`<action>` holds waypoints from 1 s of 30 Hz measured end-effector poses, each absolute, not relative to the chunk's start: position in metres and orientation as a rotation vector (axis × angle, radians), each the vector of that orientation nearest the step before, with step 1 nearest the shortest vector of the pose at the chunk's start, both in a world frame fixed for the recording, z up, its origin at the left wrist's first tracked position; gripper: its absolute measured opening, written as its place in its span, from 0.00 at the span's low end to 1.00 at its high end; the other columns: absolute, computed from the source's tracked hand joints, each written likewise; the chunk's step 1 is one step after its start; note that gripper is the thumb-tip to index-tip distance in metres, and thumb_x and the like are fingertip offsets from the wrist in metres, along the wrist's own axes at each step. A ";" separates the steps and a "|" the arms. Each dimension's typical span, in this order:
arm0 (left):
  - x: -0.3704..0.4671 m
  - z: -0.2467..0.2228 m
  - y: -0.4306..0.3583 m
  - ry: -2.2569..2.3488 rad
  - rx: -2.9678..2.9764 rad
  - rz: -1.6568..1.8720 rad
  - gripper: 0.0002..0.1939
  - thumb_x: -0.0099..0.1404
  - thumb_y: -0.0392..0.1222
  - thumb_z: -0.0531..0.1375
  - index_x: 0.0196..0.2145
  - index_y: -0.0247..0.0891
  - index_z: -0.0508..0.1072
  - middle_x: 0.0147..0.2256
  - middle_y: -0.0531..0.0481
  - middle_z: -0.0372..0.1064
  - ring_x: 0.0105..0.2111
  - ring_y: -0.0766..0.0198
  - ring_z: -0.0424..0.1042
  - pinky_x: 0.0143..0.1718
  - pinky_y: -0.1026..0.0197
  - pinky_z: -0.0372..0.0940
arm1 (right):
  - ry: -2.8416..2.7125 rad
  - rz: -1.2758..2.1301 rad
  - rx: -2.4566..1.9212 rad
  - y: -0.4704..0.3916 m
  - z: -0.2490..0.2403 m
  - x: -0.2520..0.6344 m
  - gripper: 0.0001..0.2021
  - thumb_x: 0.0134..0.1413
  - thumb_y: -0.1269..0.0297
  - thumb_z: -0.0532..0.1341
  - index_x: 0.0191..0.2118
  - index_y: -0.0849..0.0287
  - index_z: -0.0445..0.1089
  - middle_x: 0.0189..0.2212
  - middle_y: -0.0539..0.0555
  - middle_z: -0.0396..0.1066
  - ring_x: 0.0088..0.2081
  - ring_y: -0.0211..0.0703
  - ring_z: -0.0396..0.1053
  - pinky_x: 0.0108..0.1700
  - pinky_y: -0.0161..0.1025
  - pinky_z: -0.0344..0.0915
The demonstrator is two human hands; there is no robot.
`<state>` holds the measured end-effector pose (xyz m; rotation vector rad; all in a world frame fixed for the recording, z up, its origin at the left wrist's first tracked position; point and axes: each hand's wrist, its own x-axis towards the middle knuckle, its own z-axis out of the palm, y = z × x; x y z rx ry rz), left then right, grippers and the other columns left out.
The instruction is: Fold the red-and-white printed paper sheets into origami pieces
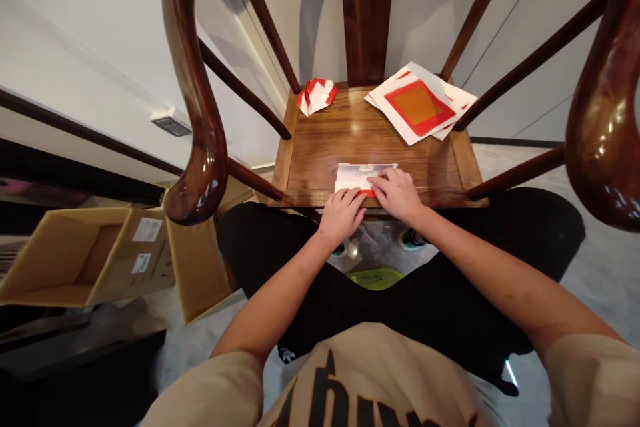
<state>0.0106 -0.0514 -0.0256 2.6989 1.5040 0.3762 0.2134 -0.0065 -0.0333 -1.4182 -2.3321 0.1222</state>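
A partly folded sheet of white and red paper lies at the front edge of the wooden chair seat, its long side running left to right. My left hand holds the near left edge, fingers bent over a red strip and the thumb at the rim. On the right part of the same paper, my right hand grips with fingers curled and the tips close together near the middle. The paper under both palms and fingers is hidden.
A folded red-and-white paper piece sits at the seat's back left. White sheets with a red and orange square are stacked at the back right. Curved chair arms flank the seat. Cardboard boxes stand on the left.
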 end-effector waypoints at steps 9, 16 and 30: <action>0.012 -0.024 -0.053 1.528 2.682 0.420 0.17 0.69 0.43 0.57 0.54 0.39 0.72 0.57 0.44 0.68 0.54 0.51 0.65 0.52 0.49 0.64 | -2.397 -0.018 -1.417 -0.075 -0.038 0.182 0.27 0.65 0.60 0.51 0.66 0.65 0.58 0.64 0.64 0.60 0.66 0.62 0.50 0.64 0.62 0.42; 0.011 -0.024 -0.051 1.526 2.668 0.475 0.17 0.69 0.44 0.58 0.54 0.42 0.72 0.55 0.45 0.69 0.52 0.52 0.66 0.51 0.49 0.64 | -2.452 0.023 -1.621 -0.092 -0.055 0.177 0.35 0.59 0.63 0.53 0.70 0.67 0.48 0.70 0.63 0.46 0.70 0.65 0.40 0.64 0.74 0.35; 0.013 -0.020 -0.052 1.536 2.666 0.409 0.18 0.70 0.48 0.57 0.54 0.41 0.71 0.56 0.44 0.68 0.53 0.52 0.65 0.51 0.49 0.63 | -2.349 0.077 -1.849 -0.109 -0.043 0.229 0.32 0.60 0.65 0.52 0.70 0.60 0.49 0.70 0.53 0.49 0.69 0.62 0.44 0.64 0.70 0.45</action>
